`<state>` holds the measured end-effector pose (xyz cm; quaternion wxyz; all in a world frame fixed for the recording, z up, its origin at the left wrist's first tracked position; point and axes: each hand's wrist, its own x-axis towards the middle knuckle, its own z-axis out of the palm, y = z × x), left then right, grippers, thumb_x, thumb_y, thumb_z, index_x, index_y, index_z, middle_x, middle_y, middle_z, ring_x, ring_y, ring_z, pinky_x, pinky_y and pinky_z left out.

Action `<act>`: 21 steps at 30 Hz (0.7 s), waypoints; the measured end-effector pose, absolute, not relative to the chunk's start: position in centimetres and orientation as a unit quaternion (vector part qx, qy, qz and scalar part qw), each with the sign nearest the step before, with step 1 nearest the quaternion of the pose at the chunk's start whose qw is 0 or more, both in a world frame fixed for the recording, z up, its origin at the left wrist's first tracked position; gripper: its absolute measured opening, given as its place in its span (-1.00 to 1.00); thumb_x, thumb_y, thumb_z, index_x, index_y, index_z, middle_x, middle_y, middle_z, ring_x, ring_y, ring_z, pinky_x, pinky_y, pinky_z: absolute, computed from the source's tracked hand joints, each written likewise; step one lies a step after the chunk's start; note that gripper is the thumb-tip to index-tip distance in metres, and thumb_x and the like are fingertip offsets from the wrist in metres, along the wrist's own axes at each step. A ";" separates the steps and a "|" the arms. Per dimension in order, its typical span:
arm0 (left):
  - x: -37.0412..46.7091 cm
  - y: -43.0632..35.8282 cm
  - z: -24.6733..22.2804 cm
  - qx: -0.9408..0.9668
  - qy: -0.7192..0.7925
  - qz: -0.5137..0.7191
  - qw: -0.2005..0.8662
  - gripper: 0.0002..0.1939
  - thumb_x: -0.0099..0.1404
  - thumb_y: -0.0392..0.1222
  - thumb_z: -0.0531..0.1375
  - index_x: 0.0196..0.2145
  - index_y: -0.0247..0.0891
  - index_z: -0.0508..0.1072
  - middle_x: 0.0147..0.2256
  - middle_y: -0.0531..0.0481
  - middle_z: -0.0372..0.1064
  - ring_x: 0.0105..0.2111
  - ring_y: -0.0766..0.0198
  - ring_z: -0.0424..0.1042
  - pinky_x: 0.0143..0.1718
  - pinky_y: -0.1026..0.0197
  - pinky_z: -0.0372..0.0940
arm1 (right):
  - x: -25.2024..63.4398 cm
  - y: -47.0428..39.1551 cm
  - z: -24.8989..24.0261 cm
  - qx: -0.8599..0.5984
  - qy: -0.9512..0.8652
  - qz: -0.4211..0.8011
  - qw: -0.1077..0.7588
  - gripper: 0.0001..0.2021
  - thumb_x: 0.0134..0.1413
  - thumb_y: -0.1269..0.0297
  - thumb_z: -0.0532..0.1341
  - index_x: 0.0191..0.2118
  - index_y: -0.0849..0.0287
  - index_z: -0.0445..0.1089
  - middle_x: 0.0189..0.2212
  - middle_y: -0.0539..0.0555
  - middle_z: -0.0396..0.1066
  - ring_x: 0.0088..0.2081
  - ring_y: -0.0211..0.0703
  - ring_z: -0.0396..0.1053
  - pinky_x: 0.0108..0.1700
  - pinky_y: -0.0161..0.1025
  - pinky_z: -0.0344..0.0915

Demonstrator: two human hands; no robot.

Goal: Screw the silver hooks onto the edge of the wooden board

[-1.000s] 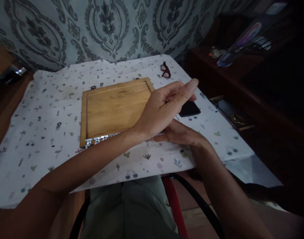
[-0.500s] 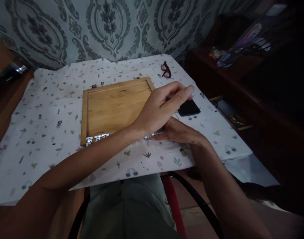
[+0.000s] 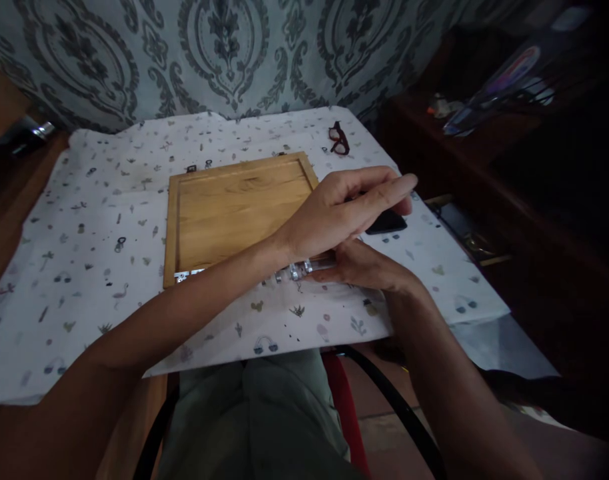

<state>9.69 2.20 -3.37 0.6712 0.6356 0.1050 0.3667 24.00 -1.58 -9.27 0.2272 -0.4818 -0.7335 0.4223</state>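
Observation:
A framed wooden panel [image 3: 234,207] lies on the patterned tablecloth, with small shiny metal pieces [image 3: 299,269] along its near edge. My left hand [image 3: 352,203] reaches across the panel's right side, above my other hand. Its fingers are curled in and the thumb lies against them; anything between them is hidden. My right hand [image 3: 364,267] grips the panel's near right corner, its thumb along the near edge beside the metal pieces. Its other fingers are mostly covered by my left hand. A black phone [image 3: 387,223] lies just beyond my hands, partly covered.
Red-framed glasses [image 3: 338,139] lie toward the back right of the white tablecloth [image 3: 109,220]. A patterned curtain [image 3: 224,53] hangs behind the table. At right stands dark furniture [image 3: 434,160] with a clear plastic package on it. A chair arm [image 3: 394,400] is below.
My left hand has moved to the right, covering more of the phone. More of the metal pieces beside my right thumb show now. My right hand stays at the panel's corner.

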 end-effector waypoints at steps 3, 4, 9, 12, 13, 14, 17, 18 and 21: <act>9.3 1.8 -3.0 0.631 0.142 0.366 0.669 -0.63 0.47 -0.01 0.26 -0.45 -0.24 0.44 -0.64 0.20 0.07 -0.61 0.43 0.03 -0.54 0.25 0.00 | 24.0 -1.5 -9.5 -0.467 -0.737 0.435 0.224 -0.46 0.00 0.05 0.46 0.08 0.19 0.52 -0.04 0.19 0.60 0.02 0.20 0.54 0.10 0.17 0.51; 9.3 1.6 -2.8 0.627 0.165 0.383 0.658 -0.65 0.48 -0.06 0.26 -0.45 -0.24 0.43 -0.62 0.20 0.08 -0.60 0.43 0.04 -0.52 0.26 0.03 | 24.0 -1.4 -9.6 -0.462 -0.740 0.435 0.224 -0.50 0.01 0.04 0.46 0.03 0.19 0.54 -0.08 0.17 0.61 -0.02 0.19 0.55 0.05 0.15 0.52; 9.2 0.5 -2.3 0.605 0.245 0.459 0.602 -0.68 0.49 -0.19 0.25 -0.45 -0.25 0.36 -0.54 0.18 0.12 -0.54 0.43 0.07 -0.42 0.26 0.09 | 24.0 -1.2 -9.8 -0.446 -0.748 0.427 0.241 -0.58 -0.02 0.06 0.47 -0.06 0.16 0.57 -0.10 0.15 0.60 -0.09 0.16 0.56 -0.06 0.05 0.55; 9.4 0.4 -2.3 0.596 0.245 0.449 0.619 -0.62 0.51 -0.14 0.23 -0.49 -0.25 0.37 -0.56 0.16 0.10 -0.54 0.42 0.06 -0.43 0.26 0.09 | 24.0 -1.2 -9.8 -0.438 -0.752 0.430 0.239 -0.60 0.01 0.06 0.45 -0.05 0.14 0.57 -0.10 0.13 0.61 -0.05 0.17 0.55 0.02 0.08 0.52; 9.5 0.4 -2.4 0.593 0.246 0.447 0.623 -0.59 0.51 -0.10 0.23 -0.51 -0.26 0.37 -0.58 0.16 0.08 -0.56 0.43 0.05 -0.45 0.25 0.08 | 24.0 -1.2 -9.7 -0.441 -0.753 0.428 0.236 -0.58 0.01 0.04 0.45 -0.04 0.14 0.57 -0.10 0.13 0.62 -0.04 0.17 0.55 0.04 0.09 0.51; 9.5 0.5 -2.5 0.593 0.242 0.445 0.627 -0.57 0.50 -0.06 0.24 -0.52 -0.26 0.37 -0.60 0.16 0.05 -0.57 0.43 0.03 -0.48 0.25 0.05 | 24.0 -1.2 -9.7 -0.444 -0.751 0.430 0.232 -0.57 0.01 0.03 0.46 -0.03 0.14 0.57 -0.10 0.13 0.62 -0.05 0.17 0.56 0.04 0.10 0.51; 9.5 0.9 -2.7 0.593 0.219 0.440 0.638 -0.49 0.49 0.10 0.23 -0.54 -0.26 0.37 -0.65 0.18 -0.04 -0.61 0.45 -0.04 -0.54 0.26 -0.04 | 24.0 -1.3 -9.6 -0.443 -0.735 0.462 0.224 -0.55 0.01 0.05 0.46 0.00 0.14 0.56 -0.10 0.13 0.63 -0.08 0.15 0.58 0.01 0.08 0.53; 9.5 1.0 -2.8 0.595 0.210 0.435 0.643 -0.47 0.48 0.14 0.22 -0.55 -0.26 0.38 -0.66 0.19 -0.06 -0.63 0.46 -0.05 -0.56 0.27 -0.07 | 24.0 -1.3 -9.6 -0.439 -0.729 0.475 0.224 -0.55 0.02 0.07 0.45 0.01 0.14 0.55 -0.10 0.13 0.63 -0.09 0.13 0.59 0.00 0.06 0.54; 9.3 1.4 -2.9 0.597 0.196 0.410 0.661 -0.44 0.46 0.20 0.21 -0.54 -0.27 0.39 -0.68 0.19 -0.08 -0.65 0.49 -0.08 -0.59 0.29 -0.10 | 24.0 -1.3 -9.5 -0.428 -0.729 0.485 0.224 -0.55 0.05 0.13 0.45 0.06 0.13 0.54 -0.11 0.11 0.63 -0.11 0.09 0.59 -0.02 0.02 0.55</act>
